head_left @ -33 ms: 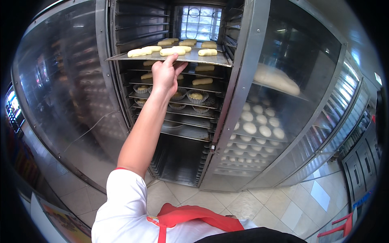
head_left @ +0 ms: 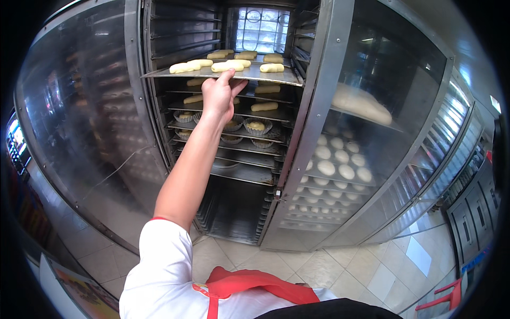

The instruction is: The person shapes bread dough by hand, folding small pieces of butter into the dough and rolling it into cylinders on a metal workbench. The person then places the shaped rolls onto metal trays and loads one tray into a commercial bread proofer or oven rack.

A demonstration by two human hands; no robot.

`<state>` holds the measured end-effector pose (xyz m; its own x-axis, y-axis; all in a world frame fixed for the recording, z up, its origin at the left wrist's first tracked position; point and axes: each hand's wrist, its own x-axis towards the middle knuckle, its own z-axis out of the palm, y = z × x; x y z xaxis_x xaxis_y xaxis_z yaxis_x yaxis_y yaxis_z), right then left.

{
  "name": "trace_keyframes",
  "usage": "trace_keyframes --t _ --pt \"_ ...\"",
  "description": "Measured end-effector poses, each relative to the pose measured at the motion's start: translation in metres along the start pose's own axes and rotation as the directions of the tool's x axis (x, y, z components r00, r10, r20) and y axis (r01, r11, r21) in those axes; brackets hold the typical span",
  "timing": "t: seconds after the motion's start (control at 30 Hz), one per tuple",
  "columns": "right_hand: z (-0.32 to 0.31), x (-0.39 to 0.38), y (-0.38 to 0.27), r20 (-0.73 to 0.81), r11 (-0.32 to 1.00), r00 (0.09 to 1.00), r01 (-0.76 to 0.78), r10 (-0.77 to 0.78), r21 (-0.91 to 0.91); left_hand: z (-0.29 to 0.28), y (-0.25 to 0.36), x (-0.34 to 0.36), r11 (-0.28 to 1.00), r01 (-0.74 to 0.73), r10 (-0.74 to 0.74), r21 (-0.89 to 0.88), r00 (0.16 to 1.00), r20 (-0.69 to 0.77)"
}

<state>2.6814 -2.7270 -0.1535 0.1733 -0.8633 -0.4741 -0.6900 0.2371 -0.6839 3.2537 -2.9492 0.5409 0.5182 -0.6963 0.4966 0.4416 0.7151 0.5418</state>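
With my left hand [head_left: 220, 95] I grip the front edge of a metal baking tray [head_left: 271, 77], thumb on top and fingers underneath. The tray sits in the upper part of an open metal cabinet, its front sticking out of the opening. Pale yellow dough rolls [head_left: 227, 67] lie on it in short rows. Right below my hand, lower trays hold more rolls [head_left: 264, 107] and round pieces in pleated paper cups [head_left: 256, 126]. My right hand is out of view.
An open clear-panelled door [head_left: 79, 122] stands at left. At right, a closed clear door [head_left: 396, 64] shows a large dough mass [head_left: 361, 103] above trays of round dough balls [head_left: 326, 168]. A red chair [head_left: 446, 295] stands at lower right on the tiled floor [head_left: 319, 268].
Almost nothing differs. The tray's left corner has shifted very slightly toward the cabinet, with my left hand still holding the front edge.
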Motion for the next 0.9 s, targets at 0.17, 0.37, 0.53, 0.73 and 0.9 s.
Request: trace_keyframes --t 0.17,0.37,0.53,0.73,0.9 --pt "0.016 -0.007 0.002 0.023 0.953 0.972 -0.235 0.235 0.191 -0.026 -0.011 0.045 0.868 0.306 -0.315 0.391 0.948 -0.042" --pt "-0.013 0.01 0.057 0.113 0.863 0.893 0.45 -0.436 -0.228 -0.048 0.007 -0.076 0.83 0.091 -0.165 0.55 0.982 0.087" --pt "-0.006 0.009 -0.006 0.577 0.542 0.667 0.735 -0.471 -0.408 -0.186 0.053 -0.247 0.616 0.443 -0.133 0.651 0.873 -0.468" --pt "-0.017 -0.018 -0.066 0.291 0.952 0.907 -0.295 0.306 -0.083 -0.387 0.213 -0.323 0.023 0.31 0.782 0.95 0.586 -0.21" --pt "-0.022 -0.017 -0.126 0.108 0.962 0.958 -0.271 0.265 0.041 -0.508 0.299 -0.317 0.023 0.509 0.891 0.861 0.379 -0.248"
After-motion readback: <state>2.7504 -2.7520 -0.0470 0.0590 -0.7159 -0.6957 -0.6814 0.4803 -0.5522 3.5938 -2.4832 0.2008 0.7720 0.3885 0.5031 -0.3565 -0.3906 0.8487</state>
